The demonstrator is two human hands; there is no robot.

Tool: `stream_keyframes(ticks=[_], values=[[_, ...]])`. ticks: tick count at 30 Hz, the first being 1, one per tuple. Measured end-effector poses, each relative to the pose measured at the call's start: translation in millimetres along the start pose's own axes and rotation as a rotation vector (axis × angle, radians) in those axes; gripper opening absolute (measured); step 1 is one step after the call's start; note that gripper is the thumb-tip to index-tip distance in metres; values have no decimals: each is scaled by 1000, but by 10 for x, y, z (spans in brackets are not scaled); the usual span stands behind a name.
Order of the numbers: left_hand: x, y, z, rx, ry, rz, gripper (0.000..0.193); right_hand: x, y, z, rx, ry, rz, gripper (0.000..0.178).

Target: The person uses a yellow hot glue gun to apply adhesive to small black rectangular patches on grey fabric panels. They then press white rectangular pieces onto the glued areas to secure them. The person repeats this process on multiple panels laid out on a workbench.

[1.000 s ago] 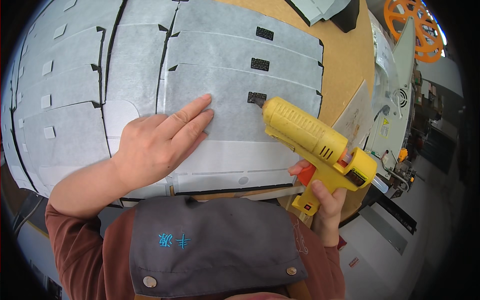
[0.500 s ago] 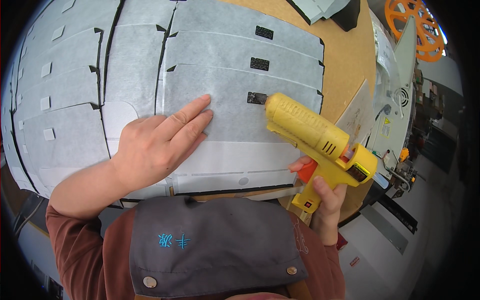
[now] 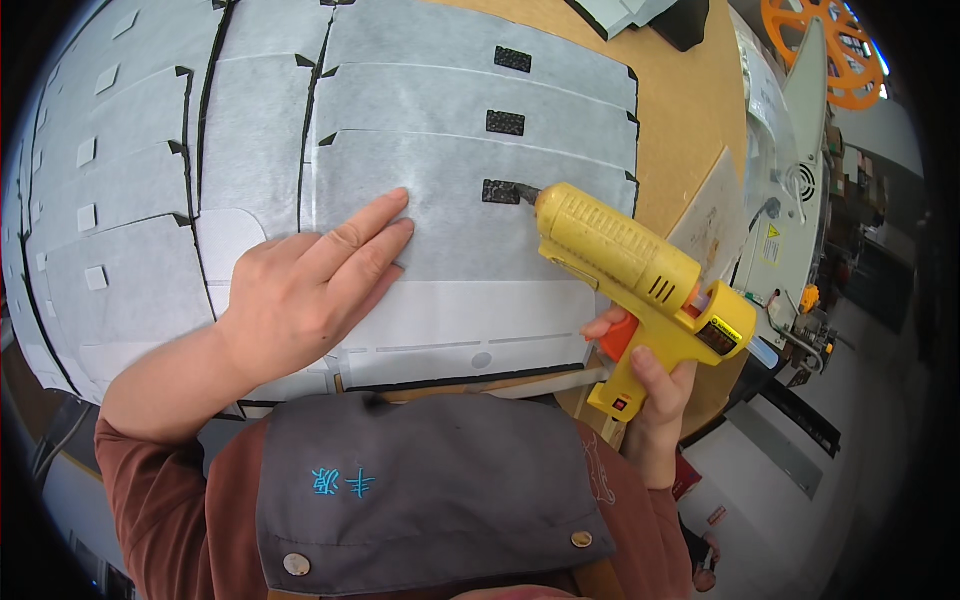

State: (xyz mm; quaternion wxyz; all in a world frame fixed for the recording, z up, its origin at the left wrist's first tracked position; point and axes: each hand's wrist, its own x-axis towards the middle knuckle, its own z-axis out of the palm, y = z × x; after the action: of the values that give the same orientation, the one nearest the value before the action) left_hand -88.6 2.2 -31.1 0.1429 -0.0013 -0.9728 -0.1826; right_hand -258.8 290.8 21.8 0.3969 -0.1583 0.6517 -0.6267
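Note:
My left hand (image 3: pixel 315 275) lies palm down on a pale grey, fabric-like panel (image 3: pixel 440 240), with its fingers stretched out to the right. My right hand (image 3: pixel 655 385) grips the handle of a yellow hot glue gun (image 3: pixel 625 245), a finger at its orange trigger (image 3: pixel 618 338). The gun's dark nozzle (image 3: pixel 528 192) points left, at the right end of a small black textured patch (image 3: pixel 500 191). Two more such patches, an upper one (image 3: pixel 513 60) and a middle one (image 3: pixel 505 123), sit farther up the panel in line with it.
More grey panels (image 3: pixel 130 250) with small white squares lie stacked at left. Beneath everything is a tan tabletop (image 3: pixel 690 100). A pale board (image 3: pixel 705 205), a grey machine (image 3: pixel 775 250) and an orange reel (image 3: pixel 825 50) stand right. Another person (image 3: pixel 705 572) shows at lower right.
The glue gun has drawn slightly right relative to the black patch, so more nozzle shows. The view has shifted a little. My left hand keeps its place on the panel.

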Motion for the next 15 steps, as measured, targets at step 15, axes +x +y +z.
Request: stream_keyframes(ticks=[15], values=[[2,-1,8,13,-10,-2,37,-66,5,-49,-21,-34,36,54]])
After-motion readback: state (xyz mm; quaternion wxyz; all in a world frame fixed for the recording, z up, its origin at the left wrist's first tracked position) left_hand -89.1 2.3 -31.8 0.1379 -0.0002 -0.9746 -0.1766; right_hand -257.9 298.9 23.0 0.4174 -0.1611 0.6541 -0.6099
